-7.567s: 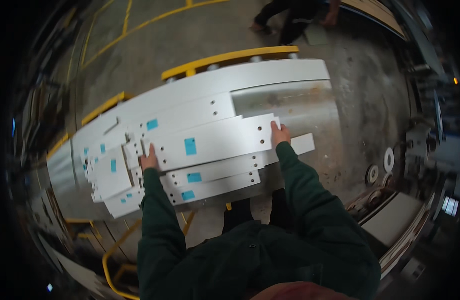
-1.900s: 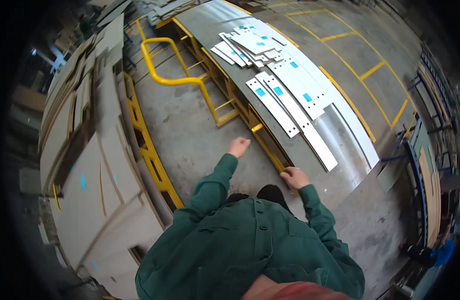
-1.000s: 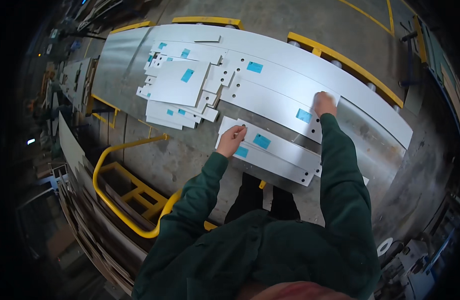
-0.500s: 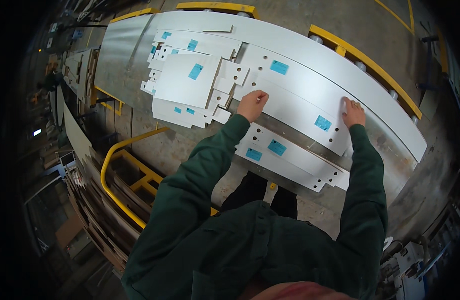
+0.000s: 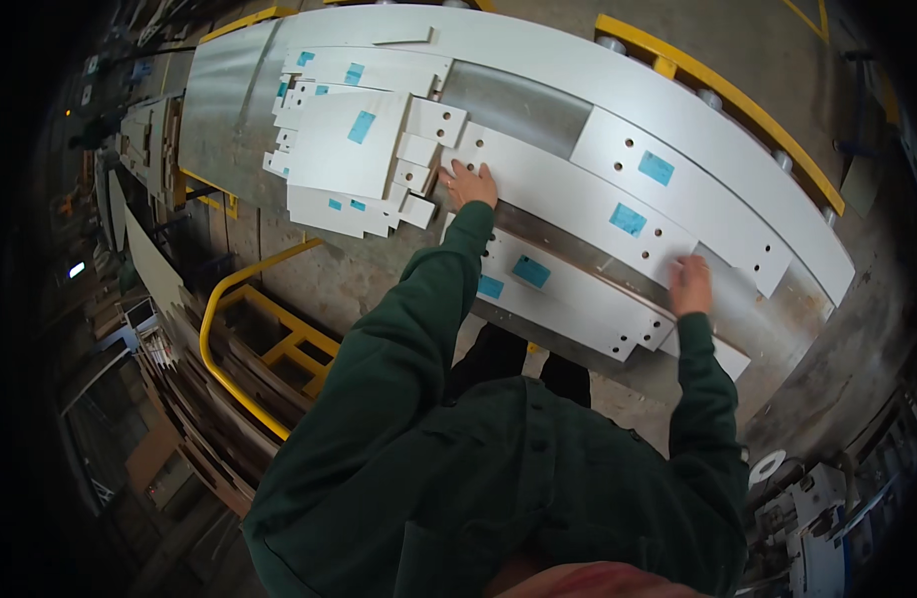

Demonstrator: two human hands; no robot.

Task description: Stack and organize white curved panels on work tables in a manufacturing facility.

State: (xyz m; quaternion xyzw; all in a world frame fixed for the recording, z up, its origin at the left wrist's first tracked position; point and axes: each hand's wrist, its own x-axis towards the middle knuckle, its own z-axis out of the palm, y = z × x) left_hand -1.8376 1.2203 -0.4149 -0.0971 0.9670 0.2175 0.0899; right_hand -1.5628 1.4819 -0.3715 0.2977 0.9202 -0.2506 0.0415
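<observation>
A long white panel (image 5: 563, 189) with drilled holes and a blue label lies across the metal table in front of me. At its left end my left hand (image 5: 468, 185) rests with fingers spread, beside the stacked pieces. My right hand (image 5: 690, 287) has its fingers curled at the panel's right end; the grip underneath is hidden. Behind this panel, offset to the right, lies another white panel (image 5: 697, 199) with a blue label and holes. Nearer to me is a third labelled white panel (image 5: 568, 291), with a further white piece (image 5: 722, 357) showing past its right end.
A stack of white pieces (image 5: 344, 149) with blue labels stands on the left. A long curved white strip (image 5: 538, 45) runs along the far side, before a yellow rail (image 5: 717, 85). A yellow tubular frame (image 5: 219, 299) is at lower left, next to brown boards (image 5: 194, 409).
The far labelled panel now lies further right, separate from the panel at my hands. My left hand has moved left and spread its fingers. My right hand has come nearer to me.
</observation>
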